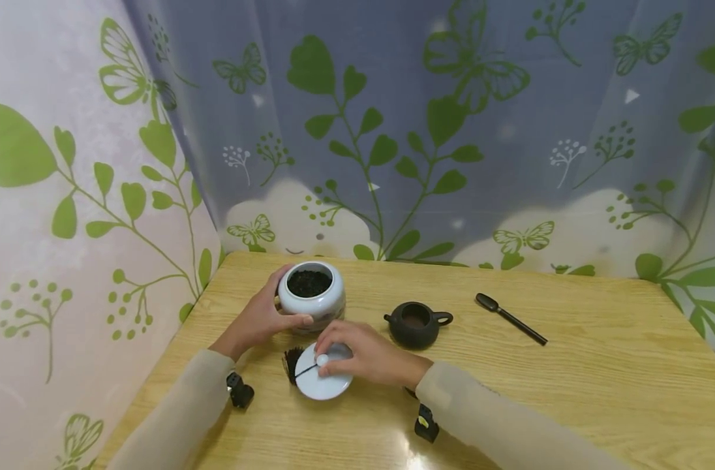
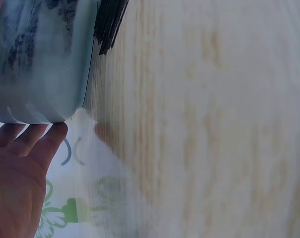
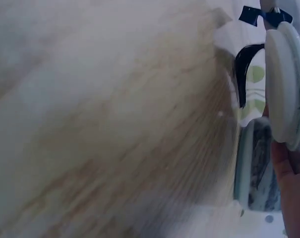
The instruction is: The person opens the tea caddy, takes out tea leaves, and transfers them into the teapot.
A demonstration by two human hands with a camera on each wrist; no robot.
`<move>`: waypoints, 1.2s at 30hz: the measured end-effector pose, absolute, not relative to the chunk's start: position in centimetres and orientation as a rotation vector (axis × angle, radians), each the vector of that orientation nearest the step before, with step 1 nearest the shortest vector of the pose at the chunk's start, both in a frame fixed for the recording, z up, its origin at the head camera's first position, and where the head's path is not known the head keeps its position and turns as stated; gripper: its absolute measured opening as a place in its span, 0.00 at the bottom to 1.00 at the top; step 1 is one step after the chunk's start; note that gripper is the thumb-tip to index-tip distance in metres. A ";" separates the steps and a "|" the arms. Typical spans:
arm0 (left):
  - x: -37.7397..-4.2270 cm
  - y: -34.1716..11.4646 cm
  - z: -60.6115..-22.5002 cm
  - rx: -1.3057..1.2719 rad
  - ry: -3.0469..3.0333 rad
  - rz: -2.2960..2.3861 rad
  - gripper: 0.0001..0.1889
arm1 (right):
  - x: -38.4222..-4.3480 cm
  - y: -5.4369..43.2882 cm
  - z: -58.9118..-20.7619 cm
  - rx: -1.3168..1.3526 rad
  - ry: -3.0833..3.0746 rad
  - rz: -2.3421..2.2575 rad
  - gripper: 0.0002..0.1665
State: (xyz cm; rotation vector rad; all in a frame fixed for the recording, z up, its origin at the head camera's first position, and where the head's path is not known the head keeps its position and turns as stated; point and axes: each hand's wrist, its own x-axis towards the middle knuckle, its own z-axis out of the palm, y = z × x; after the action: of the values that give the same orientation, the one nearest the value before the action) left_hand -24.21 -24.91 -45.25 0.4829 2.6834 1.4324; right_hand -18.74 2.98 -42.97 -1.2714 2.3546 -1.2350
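A white jar (image 1: 322, 307), filled with dark loose leaves that look like tea, stands toward the left back of the table. My left hand (image 1: 260, 321) grips it, thumb across the front; in the left wrist view its fingertips touch the jar near the base (image 2: 38, 94). In front of the jar, my right hand (image 1: 366, 352) pinches the knob of a round white lid (image 1: 334, 388), which is off the jar. A black tassel (image 1: 290, 365) hangs by a cord from the knob past the lid's left edge. The right wrist view shows the lid (image 3: 282, 84) edge-on.
A small dark teapot (image 1: 413, 336), lidless, stands right of the jar. Farther right lies a black scoop-like tool (image 1: 513, 323) with a long handle. Something small and dark (image 1: 411, 393) is mostly hidden under my right wrist. Patterned cloth hangs behind the wooden table (image 1: 569, 391).
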 end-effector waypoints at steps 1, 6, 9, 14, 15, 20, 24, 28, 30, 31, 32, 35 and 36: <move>-24.2 -24.9 -45.3 0.484 2.682 1.435 0.63 | -18.9 3.1 -43.1 -1.261 2.356 -1.237 0.13; -24.3 -24.9 -45.2 0.495 2.672 1.448 0.63 | -19.3 3.4 -43.5 -1.182 2.377 -1.218 0.13; -24.3 -24.8 -45.2 0.494 2.665 1.452 0.63 | -19.5 3.5 -43.7 -1.135 2.378 -1.202 0.12; -24.2 -24.8 -45.1 0.465 2.639 1.472 0.64 | -19.8 3.5 -44.1 -1.102 2.385 -1.188 0.11; -24.2 -24.7 -45.1 0.460 2.634 1.476 0.64 | -19.8 3.6 -44.1 -1.102 2.387 -1.185 0.11; -24.2 -24.7 -45.0 0.460 2.623 1.489 0.64 | -20.1 3.6 -44.3 -1.095 2.405 -1.168 0.12; -24.2 -24.7 -45.0 0.463 2.625 1.486 0.63 | -20.2 3.7 -44.4 -1.096 2.412 -1.163 0.12; -24.2 -24.7 -45.1 0.461 2.624 1.485 0.63 | -20.3 3.8 -44.6 -1.094 2.408 -1.161 0.12; -24.2 -24.7 -45.0 0.461 2.622 1.487 0.63 | -20.3 3.7 -44.7 -1.093 2.403 -1.162 0.12; -24.2 -24.7 -45.1 0.461 2.621 1.489 0.63 | -20.3 3.7 -44.7 -1.087 2.398 -1.163 0.12; -24.2 -24.7 -45.1 0.461 2.619 1.492 0.63 | -20.2 3.7 -44.8 -1.083 2.395 -1.163 0.12; -24.2 -24.8 -45.2 0.461 2.622 1.489 0.63 | -20.2 3.7 -44.9 -1.078 2.393 -1.158 0.12; -24.2 -24.8 -45.2 0.461 2.624 1.488 0.63 | -20.2 3.8 -44.9 -1.076 2.392 -1.159 0.12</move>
State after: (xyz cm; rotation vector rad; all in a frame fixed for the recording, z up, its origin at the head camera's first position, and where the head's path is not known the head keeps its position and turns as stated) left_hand -24.18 -24.81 -45.21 0.4607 2.6237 1.4876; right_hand -20.18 3.76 -44.92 -1.0756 2.3921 -1.1591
